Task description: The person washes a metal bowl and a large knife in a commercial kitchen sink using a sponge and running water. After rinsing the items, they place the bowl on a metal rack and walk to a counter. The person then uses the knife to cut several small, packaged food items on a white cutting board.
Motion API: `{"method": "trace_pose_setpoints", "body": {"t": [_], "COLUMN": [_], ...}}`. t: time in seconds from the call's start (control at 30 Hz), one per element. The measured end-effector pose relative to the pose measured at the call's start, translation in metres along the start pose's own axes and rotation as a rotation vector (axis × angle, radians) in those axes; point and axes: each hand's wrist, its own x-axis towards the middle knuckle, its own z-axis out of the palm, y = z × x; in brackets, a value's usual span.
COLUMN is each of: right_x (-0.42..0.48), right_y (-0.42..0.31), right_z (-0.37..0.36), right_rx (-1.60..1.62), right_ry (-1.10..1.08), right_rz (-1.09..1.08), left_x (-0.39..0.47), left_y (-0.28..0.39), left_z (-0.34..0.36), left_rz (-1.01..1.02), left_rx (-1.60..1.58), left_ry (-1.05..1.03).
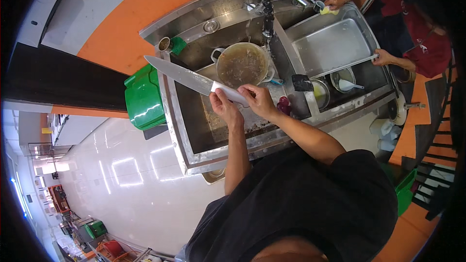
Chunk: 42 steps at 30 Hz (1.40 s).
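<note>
A large chef's knife (179,76) with a white handle is held over the left basin of a stainless steel sink (204,160). Its blade points up and to the left. My left hand (226,108) grips the handle close to the blade, while my right hand (259,101) holds the handle's butt end between thumb and fingers. Beyond the handle sits a two-handled pot (242,63) full of cloudy water, inside the basin. A dark red-purple item (284,105), too unclear to name, lies just right of my right wrist.
A faucet (268,18) stands behind the pot. At right, a co-worker's hand (336,2) presses a yellow sponge (329,10) at a deep metal pan (331,45); the other hand (383,57) grips its rim. A green bin (145,98) stands left of the sink.
</note>
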Motion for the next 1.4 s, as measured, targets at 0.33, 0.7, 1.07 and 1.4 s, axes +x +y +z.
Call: {"method": "trace_pose_setpoints", "body": {"t": [0.33, 0.7, 1.07, 1.4], "right_x": [0.002, 0.004, 0.009, -0.015], "right_y": [-0.008, 0.012, 0.020, 0.001], "right_z": [0.000, -0.013, -0.041, -0.026], "right_rx": [-0.127, 0.048, 0.516, 0.383], "right_ry": [0.147, 0.108, -0.011, -0.250], "right_rz": [-0.358, 0.010, 0.319, 0.175], "left_x": [-0.006, -0.015, -0.012, -0.018], "left_y": [0.008, 0.007, 0.001, 0.008], "left_z": [0.011, 0.022, 0.021, 0.015], "left_rz": [-0.062, -0.048, -0.106, -0.278], "left_rx": [-0.084, -0.087, -0.255, -0.290], "left_ry": [-0.004, 0.000, 0.021, 0.026]}}
